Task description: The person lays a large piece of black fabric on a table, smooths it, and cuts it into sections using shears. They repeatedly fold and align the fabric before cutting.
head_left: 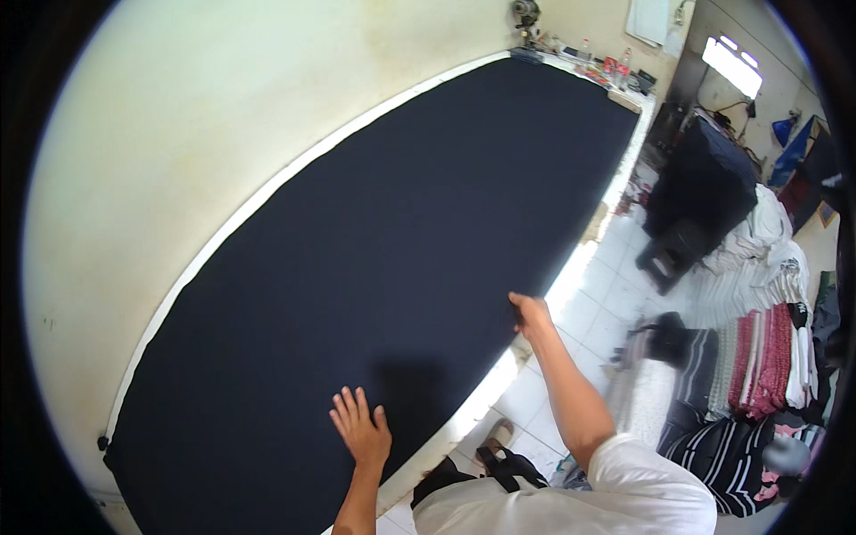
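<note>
Pale, lightly stained wall rises on the left of a long white bench in the head view, with white floor tiles along its other side. One wide sheet of black cloth lies flat over nearly the whole bench top, leaving a narrow white border along the wall.

Two bare hands are well apart at the cloth. One, the left hand, rests with its fingers spread on the cloth near the lower end; the other, the right hand, is curled at the edge on the floor side, and whether it pinches the fabric I cannot tell.

At the far end stand one dark machine and two clear bottles, one of them with a red label; what the bottles hold is too small to make out. Small items crowd around them, too blurred to count.

Across the floor, one black stool stands below a dark draped heap. Beside it are white folded fabrics, one red patterned stack and a black-and-white striped bundle.
</note>
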{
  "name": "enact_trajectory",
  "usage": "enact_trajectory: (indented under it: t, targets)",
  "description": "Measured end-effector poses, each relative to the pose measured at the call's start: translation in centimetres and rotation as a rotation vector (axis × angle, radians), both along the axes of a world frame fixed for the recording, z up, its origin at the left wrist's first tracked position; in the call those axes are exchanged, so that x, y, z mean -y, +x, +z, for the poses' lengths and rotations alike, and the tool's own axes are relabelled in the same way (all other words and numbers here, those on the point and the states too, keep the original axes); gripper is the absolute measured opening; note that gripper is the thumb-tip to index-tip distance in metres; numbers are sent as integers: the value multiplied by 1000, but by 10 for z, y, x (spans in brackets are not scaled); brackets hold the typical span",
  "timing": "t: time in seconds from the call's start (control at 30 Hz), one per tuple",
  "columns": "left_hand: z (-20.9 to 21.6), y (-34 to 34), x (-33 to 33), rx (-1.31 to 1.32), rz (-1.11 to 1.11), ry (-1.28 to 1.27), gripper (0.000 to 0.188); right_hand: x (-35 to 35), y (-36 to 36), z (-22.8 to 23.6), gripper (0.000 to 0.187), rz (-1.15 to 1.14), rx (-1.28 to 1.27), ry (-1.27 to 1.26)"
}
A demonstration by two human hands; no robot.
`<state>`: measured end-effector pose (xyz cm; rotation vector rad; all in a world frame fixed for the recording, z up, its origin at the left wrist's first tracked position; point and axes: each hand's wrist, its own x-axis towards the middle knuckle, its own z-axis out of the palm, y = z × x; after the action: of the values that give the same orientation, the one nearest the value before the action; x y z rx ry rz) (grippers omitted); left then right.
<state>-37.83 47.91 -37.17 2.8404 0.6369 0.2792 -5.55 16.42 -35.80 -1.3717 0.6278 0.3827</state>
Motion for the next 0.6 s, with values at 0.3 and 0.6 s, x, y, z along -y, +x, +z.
enact_trajectory:
  t: [0.3, 0.6]
  targets:
    - [6, 75, 37, 33, 35, -52, 65, 54, 52, -11, 45, 133, 22, -112]
    - [20, 202, 138, -168, -731, -11, 68, 127, 152, -28, 30, 20, 107, -191]
